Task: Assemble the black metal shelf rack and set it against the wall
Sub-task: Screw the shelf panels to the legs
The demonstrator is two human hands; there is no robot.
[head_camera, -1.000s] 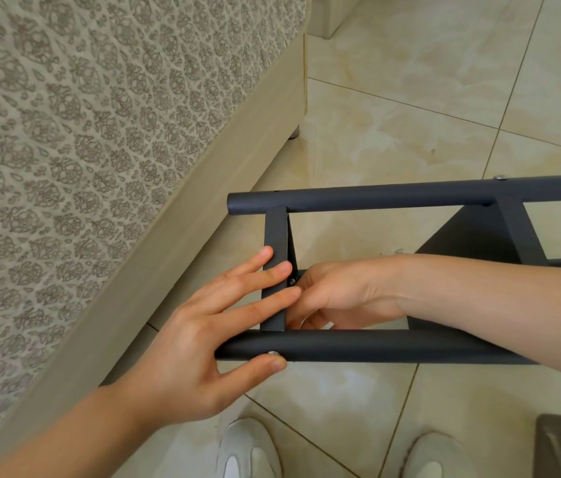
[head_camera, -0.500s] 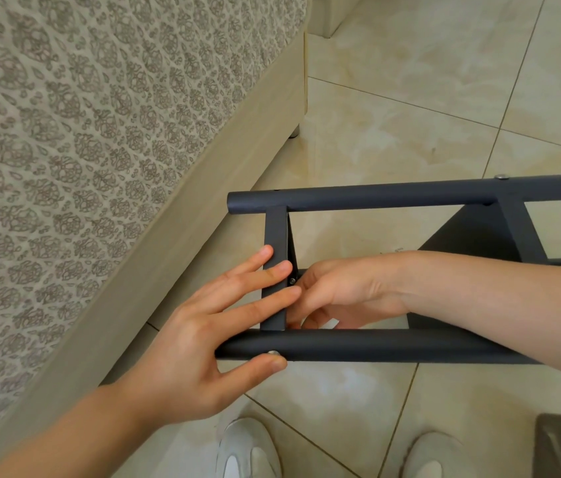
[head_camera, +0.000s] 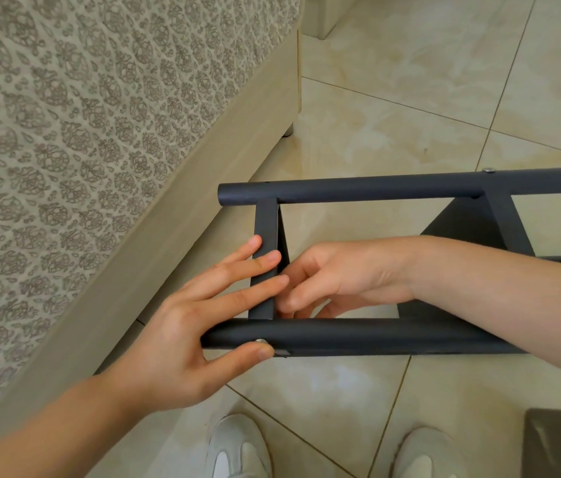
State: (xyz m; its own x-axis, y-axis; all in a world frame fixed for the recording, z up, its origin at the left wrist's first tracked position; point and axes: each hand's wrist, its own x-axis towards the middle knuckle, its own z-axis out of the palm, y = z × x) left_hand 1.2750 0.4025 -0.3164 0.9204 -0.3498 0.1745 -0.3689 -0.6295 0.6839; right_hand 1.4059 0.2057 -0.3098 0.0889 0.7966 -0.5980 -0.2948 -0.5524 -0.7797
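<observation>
black rack (head_camera: 375, 189): on its side on the tiled floor (head_camera: 392, 108) beside the bed (head_camera: 99, 132), far end cut off at the right edge | left hand (head_camera: 182, 339): grip released, straight fingers pressed on the crossbar (head_camera: 265, 222), thumb against the lower tube (head_camera: 375, 334) | right hand (head_camera: 334, 274): fingers curled behind the crossbar, whatever they pinch is hidden, so I cannot tell its grip

left hand (head_camera: 182, 343), right hand (head_camera: 344, 276): bare | shoes (head_camera: 237, 448): white, grey panels
</observation>
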